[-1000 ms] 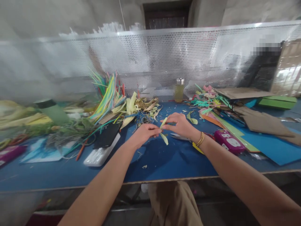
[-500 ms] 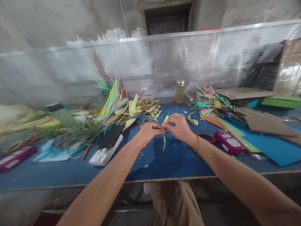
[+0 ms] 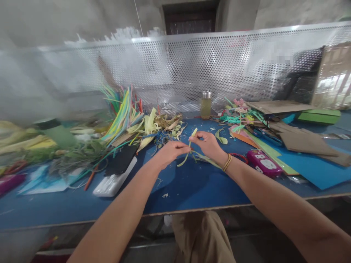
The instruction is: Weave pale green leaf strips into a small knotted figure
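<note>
Over the middle of the blue table, my left hand and my right hand meet, both pinched on pale yellow-green paper strips. One strip sticks up between my right thumb and fingers. Others curl down and trail to the right under my right wrist, which wears a gold bangle. The fingers of both hands are closed on the strips.
A heap of coloured strips and leaf-like scraps lies to the left, with a black phone on a white case. A small glass bottle stands at the back. A pink box, red scissors, coloured paper and cardboard lie to the right. A perforated metal screen closes the back.
My hands have stayed together at the table's middle. The strips now hang longer and spread out below my hands, trailing to the right. The view has shifted slightly.
</note>
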`<state>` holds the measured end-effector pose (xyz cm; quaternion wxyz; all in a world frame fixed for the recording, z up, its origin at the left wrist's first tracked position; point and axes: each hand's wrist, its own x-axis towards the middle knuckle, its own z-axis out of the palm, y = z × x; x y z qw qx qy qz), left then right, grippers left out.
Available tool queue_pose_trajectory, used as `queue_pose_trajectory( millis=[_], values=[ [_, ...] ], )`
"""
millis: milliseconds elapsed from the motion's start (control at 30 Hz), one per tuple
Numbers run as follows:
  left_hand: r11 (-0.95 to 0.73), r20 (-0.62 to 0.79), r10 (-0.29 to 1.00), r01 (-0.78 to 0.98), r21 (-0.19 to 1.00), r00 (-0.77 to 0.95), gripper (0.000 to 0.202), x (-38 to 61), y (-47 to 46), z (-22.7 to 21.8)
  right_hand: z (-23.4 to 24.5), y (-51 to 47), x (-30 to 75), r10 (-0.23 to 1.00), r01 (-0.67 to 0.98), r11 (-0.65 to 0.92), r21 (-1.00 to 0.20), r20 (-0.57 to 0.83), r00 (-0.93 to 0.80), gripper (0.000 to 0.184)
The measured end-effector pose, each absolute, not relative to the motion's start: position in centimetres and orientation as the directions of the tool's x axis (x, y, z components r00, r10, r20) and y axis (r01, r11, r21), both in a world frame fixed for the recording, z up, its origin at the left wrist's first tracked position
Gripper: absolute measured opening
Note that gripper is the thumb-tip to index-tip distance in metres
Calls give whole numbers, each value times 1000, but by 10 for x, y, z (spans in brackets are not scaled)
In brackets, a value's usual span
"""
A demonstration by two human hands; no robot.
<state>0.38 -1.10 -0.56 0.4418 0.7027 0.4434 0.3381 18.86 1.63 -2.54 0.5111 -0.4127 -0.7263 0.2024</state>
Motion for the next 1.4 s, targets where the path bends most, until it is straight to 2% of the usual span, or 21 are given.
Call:
queue_pose_trajectory(
  millis=[67,133,233,333,400,467,533,667,767,867,933,1133,1400],
  values=[
    [-206,90,904,241,948,417,31,0,-10,-10,-25,21,192,824,385,559,-734,545,-158,28],
    [-206,101,902,215,955,419,33,-1,-8,-13,-23,22,196,810,416,577,-703,559,-179,28],
    [-225,146,942,244,943,304,27,-1,-5,-16,-16,15,199,748,541,601,-588,652,-122,24],
    [-269,232,961,311,912,152,24,0,-4,-16,-9,1,195,659,723,528,-444,752,-20,31],
    [-300,286,954,355,885,93,23,1,-4,-15,-8,-8,188,667,762,553,-337,727,-162,32],
    [-326,319,944,388,862,84,23,1,-5,-15,-11,-14,180,684,753,595,-282,670,-290,33],
    [-372,364,926,400,838,99,24,0,-4,-16,-14,-15,175,700,727,623,-289,621,-353,31],
    [-526,486,850,349,775,202,47,-3,-1,-17,-20,-10,177,736,704,618,-349,571,-363,25],
    [-607,512,794,403,685,327,36,-5,-2,-16,-20,-7,180,746,680,628,-378,541,-388,19],
    [-610,481,791,429,666,378,27,-6,-3,-14,-19,-9,180,727,656,653,-378,556,-402,19],
    [-601,478,799,438,669,365,25,-6,-5,-12,-17,-11,180,716,649,661,-377,575,-395,22],
    [-623,573,769,535,571,283,18,-4,-11,-8,-11,-18,178,681,590,696,-410,636,-362,28],
    [-616,632,751,547,566,191,19,-3,-15,-7,-8,-20,176,648,532,732,-425,675,-353,31]
  ],
)
